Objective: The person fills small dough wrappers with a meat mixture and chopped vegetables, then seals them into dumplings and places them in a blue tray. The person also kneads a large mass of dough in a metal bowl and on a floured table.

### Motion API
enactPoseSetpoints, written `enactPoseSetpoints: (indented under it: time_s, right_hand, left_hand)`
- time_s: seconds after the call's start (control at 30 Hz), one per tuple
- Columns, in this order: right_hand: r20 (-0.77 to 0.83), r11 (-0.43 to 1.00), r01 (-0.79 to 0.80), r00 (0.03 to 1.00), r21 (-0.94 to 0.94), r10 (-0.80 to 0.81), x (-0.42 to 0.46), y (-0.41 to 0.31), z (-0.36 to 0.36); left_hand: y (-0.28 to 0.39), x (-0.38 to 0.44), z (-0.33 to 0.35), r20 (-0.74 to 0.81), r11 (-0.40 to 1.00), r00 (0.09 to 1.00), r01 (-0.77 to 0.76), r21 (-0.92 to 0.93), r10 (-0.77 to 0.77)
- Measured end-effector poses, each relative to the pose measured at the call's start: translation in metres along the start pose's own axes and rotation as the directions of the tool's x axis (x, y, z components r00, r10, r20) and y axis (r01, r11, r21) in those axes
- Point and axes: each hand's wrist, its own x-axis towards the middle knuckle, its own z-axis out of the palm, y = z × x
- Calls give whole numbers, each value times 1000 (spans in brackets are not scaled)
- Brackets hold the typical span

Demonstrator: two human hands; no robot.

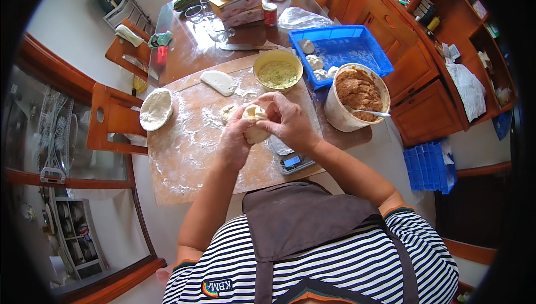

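Between my two hands, above a floured wooden board (184, 170), is a filled dough bun (256, 134) whose top is gathered and partly open. My left hand (236, 142) cups it from the left, and the fingers of my right hand (287, 121) pinch its upper edge. Another piece of dough (228, 112) lies just behind my left hand. A digital kitchen scale (299, 165) sits partly under my right wrist. Beyond my hands stand a yellow bowl (277, 88) of pale mixture with green bits and a white dough scraper (217, 82). A bowl of flour (156, 109) rests at the board's left edge.
At right, a white tub (347, 115) holds brown filling and a spoon (370, 113). Behind it, a blue tray (356, 48) contains several dough buns (314, 62). A knife (238, 46), glass mugs (194, 13), boxes (238, 8) and a red can (270, 15) stand farther back.
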Motion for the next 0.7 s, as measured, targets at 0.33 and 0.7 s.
enactPoseSetpoints:
  time_s: [0.33,0.7]
  right_hand:
    - [76,840,-218,975,497,208,-2,17,2]
    - [60,902,344,938,-261,-341,4,7,-34]
  left_hand:
    - [11,-10,25,-118,989,992,-69,-129,54]
    - [-2,8,41,-40,975,992,110,-194,-120]
